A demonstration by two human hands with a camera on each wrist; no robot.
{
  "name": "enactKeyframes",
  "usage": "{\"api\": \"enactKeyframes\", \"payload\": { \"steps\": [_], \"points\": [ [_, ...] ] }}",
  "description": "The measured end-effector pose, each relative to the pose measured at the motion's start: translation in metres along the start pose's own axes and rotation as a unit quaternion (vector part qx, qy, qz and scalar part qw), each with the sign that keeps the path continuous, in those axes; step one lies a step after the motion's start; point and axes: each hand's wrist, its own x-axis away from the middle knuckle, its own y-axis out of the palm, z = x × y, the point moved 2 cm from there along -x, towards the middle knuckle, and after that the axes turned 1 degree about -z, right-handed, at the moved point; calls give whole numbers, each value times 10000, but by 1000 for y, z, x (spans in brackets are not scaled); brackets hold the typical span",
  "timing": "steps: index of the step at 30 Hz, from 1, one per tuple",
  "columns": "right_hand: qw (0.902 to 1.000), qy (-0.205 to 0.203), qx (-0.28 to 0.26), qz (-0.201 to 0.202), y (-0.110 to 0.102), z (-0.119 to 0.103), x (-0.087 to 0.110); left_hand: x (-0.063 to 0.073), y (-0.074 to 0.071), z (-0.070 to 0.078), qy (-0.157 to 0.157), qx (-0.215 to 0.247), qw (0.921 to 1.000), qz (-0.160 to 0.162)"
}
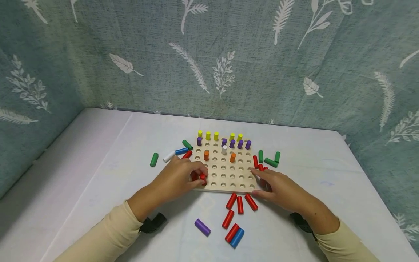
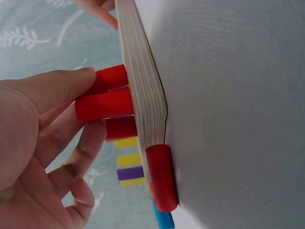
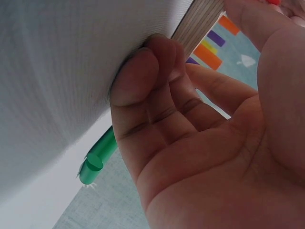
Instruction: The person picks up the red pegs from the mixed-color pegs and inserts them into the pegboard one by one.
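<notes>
My left hand (image 1: pixel 176 176) is at the near left corner of a pale wooden peg board (image 1: pixel 218 180), pinching a red peg (image 1: pixel 203 177) between thumb and fingers. Three red pegs stand side by side at that edge in the left wrist view; the thumb touches the upper one, and fingertips are at the middle red peg (image 2: pixel 106 104). At the board's right side, my right hand (image 1: pixel 281 189) has its thumb by the near corner and its index finger on the right edge. Its other fingers bend loosely beside the board, close to the table.
Upright in the board are yellow pegs (image 1: pixel 208 135), purple pegs (image 1: pixel 232 144), a white peg (image 1: pixel 224 150) and orange pegs (image 1: pixel 206 155). Loose red pegs (image 1: pixel 240 205), a purple peg (image 1: pixel 202 227) and a blue peg (image 1: pixel 237 238) lie in front. Green pegs (image 1: pixel 271 162) lie to the right.
</notes>
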Motion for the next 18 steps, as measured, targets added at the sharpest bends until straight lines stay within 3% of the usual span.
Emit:
{"api": "enactKeyframes", "payload": {
  "steps": [5,18],
  "points": [
    [9999,-131,-55,52,1,0,-1,1,-1,0,-79,-20,10000,-47],
    [9999,113,-52,-49,2,-1,-1,0,0,0,-54,-4,9999,-134]
  ]
}}
